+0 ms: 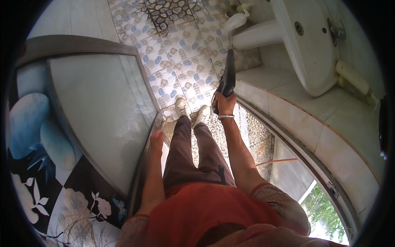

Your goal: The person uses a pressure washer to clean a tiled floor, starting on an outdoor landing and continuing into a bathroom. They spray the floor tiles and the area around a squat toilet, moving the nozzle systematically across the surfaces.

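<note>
My right hand (225, 103) is wrapped around the near end of a long black object, apparently a shoe (227, 75). It is held out over the patterned floor, its narrow end towards the washbasin pedestal. A light bangle circles my right wrist. My left hand (157, 140) is beside the edge of a framed door panel (105, 102), fingers curled. Whether it grips the frame is hidden. Both white lace-up shoes (183, 108) are on my feet at the doorway, where speckled flooring meets tile.
At the right a white washbasin (314, 61) on a pedestal (257, 35) stands by a tiled ledge (296, 81). A plastic bottle (351, 77) lies near the basin's rim. Beyond the pedestal sits a white object (237, 21). A metal door frame (287, 136) runs along my right side.
</note>
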A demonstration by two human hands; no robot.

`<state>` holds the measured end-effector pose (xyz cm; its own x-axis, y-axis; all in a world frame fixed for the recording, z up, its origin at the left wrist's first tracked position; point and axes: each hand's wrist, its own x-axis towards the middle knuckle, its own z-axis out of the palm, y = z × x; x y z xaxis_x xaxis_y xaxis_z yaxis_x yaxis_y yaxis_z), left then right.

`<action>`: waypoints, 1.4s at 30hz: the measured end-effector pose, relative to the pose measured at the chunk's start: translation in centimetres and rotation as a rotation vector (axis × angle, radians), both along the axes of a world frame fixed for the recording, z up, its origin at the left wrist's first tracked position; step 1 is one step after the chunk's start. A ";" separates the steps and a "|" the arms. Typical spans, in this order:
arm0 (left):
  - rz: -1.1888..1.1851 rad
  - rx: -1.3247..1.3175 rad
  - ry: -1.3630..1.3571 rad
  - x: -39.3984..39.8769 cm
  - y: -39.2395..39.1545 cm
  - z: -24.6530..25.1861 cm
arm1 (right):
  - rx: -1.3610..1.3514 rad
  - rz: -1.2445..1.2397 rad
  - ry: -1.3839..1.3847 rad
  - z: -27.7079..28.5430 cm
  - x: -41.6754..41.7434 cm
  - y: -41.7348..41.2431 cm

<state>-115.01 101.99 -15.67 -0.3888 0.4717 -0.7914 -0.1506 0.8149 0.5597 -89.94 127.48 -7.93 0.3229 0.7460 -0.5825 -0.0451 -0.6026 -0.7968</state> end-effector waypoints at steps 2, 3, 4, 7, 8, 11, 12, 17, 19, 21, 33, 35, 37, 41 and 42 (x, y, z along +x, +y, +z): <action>-0.124 0.062 -0.047 -2.3 -1.9 -2.9 | 0.031 0.000 -0.005 0.0 -0.5 1.0; -0.135 0.071 -0.058 -2.4 -1.9 -3.2 | 0.049 0.001 -0.013 -0.2 -0.6 1.1; -0.149 0.082 -0.071 -2.4 -0.8 -2.5 | 0.013 0.004 -0.036 -0.3 -0.6 1.1; -0.023 0.044 -0.060 -0.5 1.2 -0.1 | -0.060 -0.106 0.066 -1.2 -1.3 -0.1; 0.028 0.034 -0.065 -0.1 1.3 0.1 | -0.108 -0.085 0.148 -0.9 -1.5 -0.4; 0.150 0.003 -0.128 -0.1 1.6 0.1 | -0.003 -0.097 -0.030 -1.3 -3.4 -0.3; 0.194 -0.009 -0.154 -0.2 1.5 0.0 | 0.011 -0.142 0.016 -0.9 -4.2 0.5; 0.091 0.040 -0.117 -1.1 1.0 -1.4 | -0.020 -0.296 0.045 -1.8 -7.2 3.3; 0.211 -0.019 -0.165 -0.6 2.1 -0.9 | 0.008 -0.273 0.013 -3.2 -8.4 2.9; 0.240 -0.033 -0.156 -0.4 2.6 -0.7 | -0.016 -0.246 0.035 -0.9 -10.2 2.5; 0.244 0.003 -0.094 -1.7 2.9 -2.3 | -0.098 -0.021 0.091 -0.3 -10.8 2.9; 0.260 0.025 -0.124 -1.6 2.9 -2.3 | -0.145 0.122 0.161 -0.1 -10.4 2.5; 0.338 -0.009 -0.127 -0.9 3.5 -1.6 | -0.072 0.217 0.172 -1.0 -10.1 2.2; 0.244 -0.067 -0.132 -1.7 4.0 -1.2 | -0.055 0.207 0.204 -1.6 -9.3 1.4; 0.262 -0.009 -0.114 -1.6 3.6 -1.4 | -0.063 0.178 0.197 -1.4 -9.1 0.9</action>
<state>-116.64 105.63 -17.09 -0.4050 0.3592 -0.8408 -0.4182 0.7450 0.5197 -99.01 128.35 -9.30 0.0656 0.7409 -0.6684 -0.0839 -0.6634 -0.7436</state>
